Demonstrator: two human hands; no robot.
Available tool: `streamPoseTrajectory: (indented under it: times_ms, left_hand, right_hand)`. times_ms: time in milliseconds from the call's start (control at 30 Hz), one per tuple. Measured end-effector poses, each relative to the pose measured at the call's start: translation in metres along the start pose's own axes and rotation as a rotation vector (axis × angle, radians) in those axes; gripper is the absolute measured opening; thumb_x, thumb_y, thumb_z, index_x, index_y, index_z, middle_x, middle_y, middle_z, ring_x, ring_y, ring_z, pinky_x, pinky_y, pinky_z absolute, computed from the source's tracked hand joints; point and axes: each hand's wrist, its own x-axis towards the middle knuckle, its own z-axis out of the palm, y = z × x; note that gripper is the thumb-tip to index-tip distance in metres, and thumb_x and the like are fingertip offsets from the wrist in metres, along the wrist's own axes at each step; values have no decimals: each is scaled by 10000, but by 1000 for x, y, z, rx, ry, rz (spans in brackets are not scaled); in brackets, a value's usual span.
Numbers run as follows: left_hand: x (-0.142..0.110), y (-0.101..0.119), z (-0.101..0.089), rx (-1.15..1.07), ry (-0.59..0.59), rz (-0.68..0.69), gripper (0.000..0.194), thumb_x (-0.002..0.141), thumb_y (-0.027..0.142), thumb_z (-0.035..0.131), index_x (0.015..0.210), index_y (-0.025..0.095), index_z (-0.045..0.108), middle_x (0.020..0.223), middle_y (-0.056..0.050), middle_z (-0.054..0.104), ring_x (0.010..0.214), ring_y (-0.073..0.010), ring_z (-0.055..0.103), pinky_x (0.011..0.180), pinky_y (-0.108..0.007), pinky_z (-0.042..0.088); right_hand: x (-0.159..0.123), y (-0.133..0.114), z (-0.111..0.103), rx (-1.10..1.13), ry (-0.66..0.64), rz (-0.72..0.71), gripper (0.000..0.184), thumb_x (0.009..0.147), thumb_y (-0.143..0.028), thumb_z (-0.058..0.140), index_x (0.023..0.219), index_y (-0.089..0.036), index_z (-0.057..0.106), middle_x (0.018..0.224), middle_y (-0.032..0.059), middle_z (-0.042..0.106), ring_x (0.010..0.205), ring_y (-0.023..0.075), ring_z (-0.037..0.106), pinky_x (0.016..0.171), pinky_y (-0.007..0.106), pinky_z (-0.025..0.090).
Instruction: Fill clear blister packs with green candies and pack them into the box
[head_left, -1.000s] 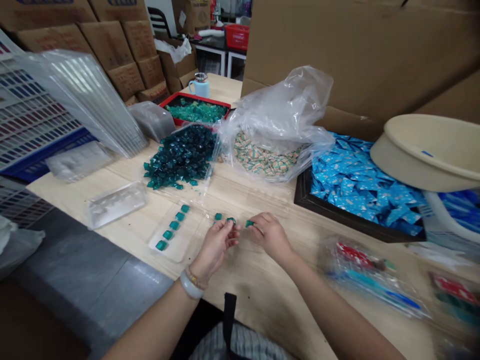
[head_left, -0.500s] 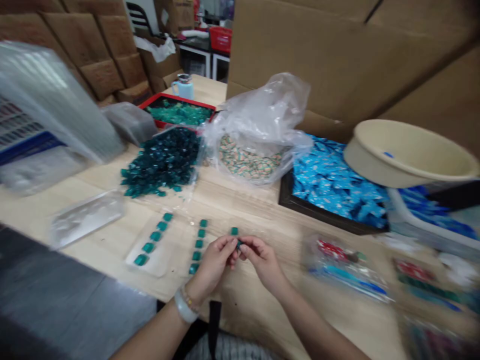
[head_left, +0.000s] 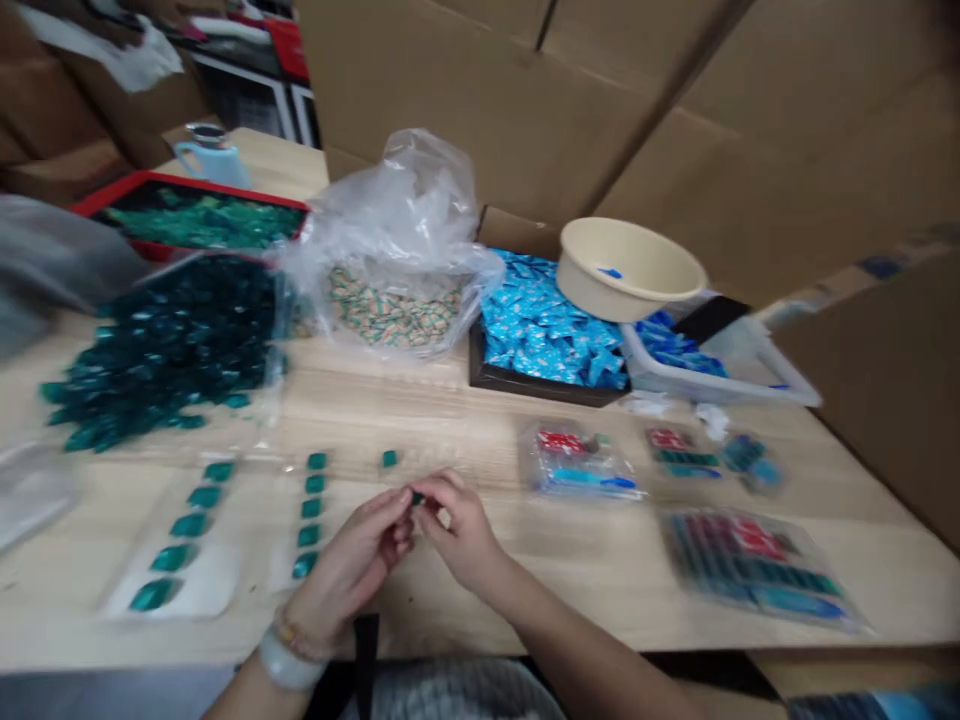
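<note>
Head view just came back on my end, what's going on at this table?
A person is pinching a small teal pod between the fingertips of the left hand and right hand, over a wooden table. Two short rows of matching pods lie on the table to the left, with one more pod just beyond the hands. A large heap of dark teal pods sits further back.

Tiny dark-teal pod [head_left: 416,498] — pinched btwn left hand [head_left: 349,560] & right hand [head_left: 457,530].
</note>
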Motion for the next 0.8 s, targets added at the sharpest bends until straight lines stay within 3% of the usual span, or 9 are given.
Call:
streamPoseTrajectory:
  times_ms: [133,200,267,367,500,600,700,767,800]
  left_hand:
    - [1,-7,-5,28,8,36,241,605,299,680,676,124,532,531,48,423,448,-23,360,446,-152,298]
    - [2,-6,-7,199,63,123,264,658,366,617,648,130,500,500,55,386,431,-36,337,435,-171,289]
    - [4,1,-10,528,187,326,244,702,374,561,678,139,499,534,38,426,476,-69,390,476,-203,337]
    - [10,14,-15,1199,357,702,163,724,267,550,850,167,526,816,-32,546,790,-163,500,718,-313,408]
    - [20,15,-18,1747,385,779,234,732,141,518,960,186,492,996,-57,524,986,-204,445,846,-388,368]
    - [20,13,-19,1785,374,766,278,729,133,518,998,186,472,1015,-55,513,994,-198,442,847,-375,378]
    - [13,40,-31,1721,364,861,286,743,177,516,1026,193,481,1026,-50,511,990,-180,448,847,-329,388]
    - [7,79,-51,1653,513,929,227,774,200,475,998,178,510,992,-53,528,958,-165,469,843,-297,389]
    - [6,102,-64,1607,665,932,200,789,225,456,965,160,526,949,-59,543,922,-161,489,835,-290,392]
  right_hand:
    - [-4,4,3,-73,-43,-37,210,756,-183,501,937,-225,599,877,55,555,823,161,541,731,301,452]
    - [0,7,0,-118,-73,-57,190,770,-191,490,926,-221,594,852,53,563,798,158,545,712,298,458]
    - [11,11,-6,-205,-76,-94,188,786,-191,468,930,-207,588,850,62,560,800,161,538,708,302,459]
    - [40,20,-12,-412,-126,-187,204,790,-160,444,928,-168,594,876,91,553,836,180,514,739,325,448]
    - [72,33,-4,-633,-395,-289,196,772,-109,448,831,-150,630,775,86,578,775,187,509,706,320,450]
    - [75,43,2,-685,-433,-290,200,761,-106,464,872,-147,625,783,88,592,794,194,513,722,329,448]
    - [70,50,-3,-667,-405,-290,263,746,-117,481,983,-159,587,857,92,595,841,206,519,747,352,448]
    - [71,48,-9,-631,-348,-300,321,752,-166,487,1069,-167,536,919,100,584,869,217,524,755,373,450]
    - [74,43,-11,-612,-300,-304,339,761,-203,486,1097,-171,514,939,105,578,877,223,526,754,384,449]
